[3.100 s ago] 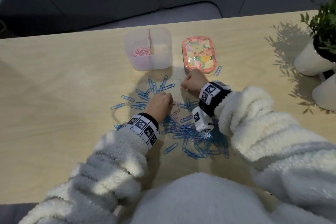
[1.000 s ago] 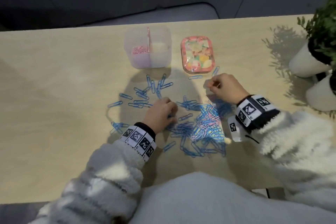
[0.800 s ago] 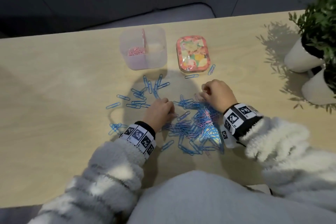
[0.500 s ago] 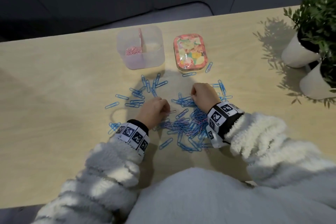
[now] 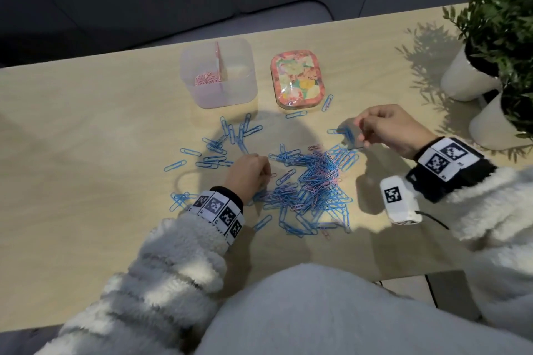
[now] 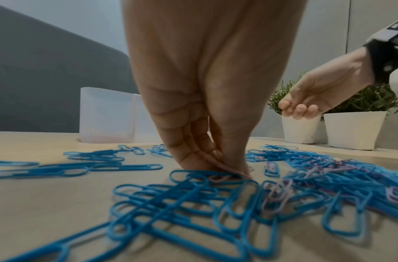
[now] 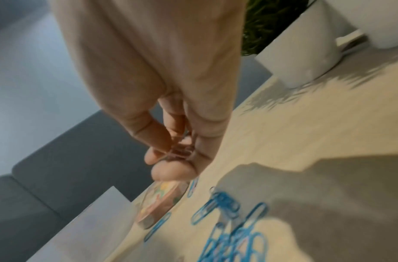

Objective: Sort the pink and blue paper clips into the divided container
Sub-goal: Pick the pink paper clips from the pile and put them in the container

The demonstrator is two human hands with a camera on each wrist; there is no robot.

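hands (image 5: 317, 153) over clips (image 5: 311, 181), container (image 5: 202, 95) beyond

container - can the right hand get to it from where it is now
Probably yes. The right hand is raised off the table, pinching pink clips; the container is open-topped, and only the low floral tin sits between.

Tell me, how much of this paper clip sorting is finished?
Barely started. A small heap of pink paper clips lies in the left half of the translucent divided plastic container; the right half looks empty. The right hand holds pink clips in its grip above the table, and the left hand pinches one from the mixed blue-and-pink pile. Nearly every blue clip remains on the wooden table.
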